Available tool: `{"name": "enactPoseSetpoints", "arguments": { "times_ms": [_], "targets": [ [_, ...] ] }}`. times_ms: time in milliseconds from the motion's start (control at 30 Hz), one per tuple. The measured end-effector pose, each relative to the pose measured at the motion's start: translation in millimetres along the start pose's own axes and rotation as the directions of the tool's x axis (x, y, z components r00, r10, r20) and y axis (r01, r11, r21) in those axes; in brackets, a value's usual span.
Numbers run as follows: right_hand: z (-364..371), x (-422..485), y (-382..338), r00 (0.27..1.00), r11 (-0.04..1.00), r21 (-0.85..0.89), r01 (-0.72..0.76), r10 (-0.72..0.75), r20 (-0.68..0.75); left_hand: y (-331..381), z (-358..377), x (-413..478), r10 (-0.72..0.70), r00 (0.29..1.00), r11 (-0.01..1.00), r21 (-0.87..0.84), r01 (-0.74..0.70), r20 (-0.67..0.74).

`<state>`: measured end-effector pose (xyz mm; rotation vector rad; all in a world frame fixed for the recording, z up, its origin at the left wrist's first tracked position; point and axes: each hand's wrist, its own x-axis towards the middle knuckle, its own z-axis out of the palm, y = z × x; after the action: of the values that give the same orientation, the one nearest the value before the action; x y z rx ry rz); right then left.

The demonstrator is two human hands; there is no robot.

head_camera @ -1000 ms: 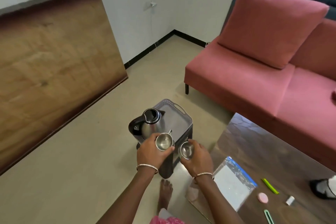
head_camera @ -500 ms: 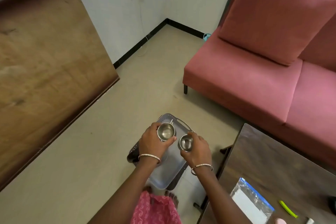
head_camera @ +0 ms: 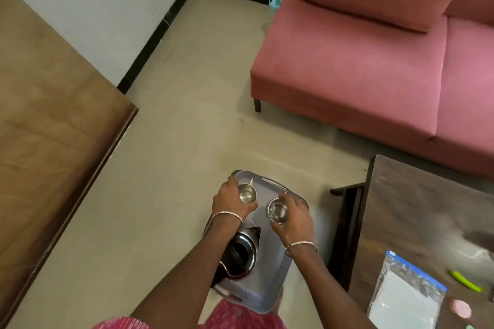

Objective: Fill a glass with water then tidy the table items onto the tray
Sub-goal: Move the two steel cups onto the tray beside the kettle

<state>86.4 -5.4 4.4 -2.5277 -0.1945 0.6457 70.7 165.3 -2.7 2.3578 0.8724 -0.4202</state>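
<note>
A grey tray lies low in front of me, seen from above. My left hand grips a steel cup with a handle over the tray's far left corner. My right hand holds a second steel cup over the tray's far right part. I cannot tell if the cups touch the tray floor. A steel kettle with a black handle and open top stands on the tray's near left, partly hidden by my left forearm.
A dark wooden table stands to the right with a clear zip bag, a green item and a pink round item. A pink sofa is beyond. A wooden board leans at the left.
The view has tilted further down over the tray. Both hands with their cups stay over the tray's far end, and the kettle now shows under my left forearm.
</note>
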Motion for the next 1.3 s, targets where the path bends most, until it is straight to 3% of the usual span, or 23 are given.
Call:
{"name": "enactPoseSetpoints", "arguments": {
  "times_ms": [167, 400, 967, 1133, 1300],
  "targets": [
    [34, 31, 17, 0.995, 0.996, -0.019, -0.085, 0.086, 0.043, -12, 29, 39, -0.008, 0.997, 0.988, 0.156, -0.004, 0.076],
    [68, 59, 28, 0.994, 0.994, -0.06, -0.09, 0.094, 0.063, -20, 62, 60, 0.084, 0.995, 0.925, 0.367, -0.098, 0.055],
    [92, 68, 33, 0.995, 0.993, -0.074, -0.087, 0.09, 0.034, -32, 70, 67, 0.134, 0.977, 0.903, 0.385, -0.19, 0.167],
    [82, 61, 28, 0.993, 0.996, -0.037, -0.08, 0.083, 0.086, -33, 57, 60, 0.091, 0.977, 0.93, 0.335, -0.152, 0.191],
    [56, 30, 29, 0.996, 0.997, -0.013, -0.075, 0.075, 0.045, -32, 25, 42, 0.08, 0.983, 0.946, 0.3, -0.126, 0.163]
  ]
}}
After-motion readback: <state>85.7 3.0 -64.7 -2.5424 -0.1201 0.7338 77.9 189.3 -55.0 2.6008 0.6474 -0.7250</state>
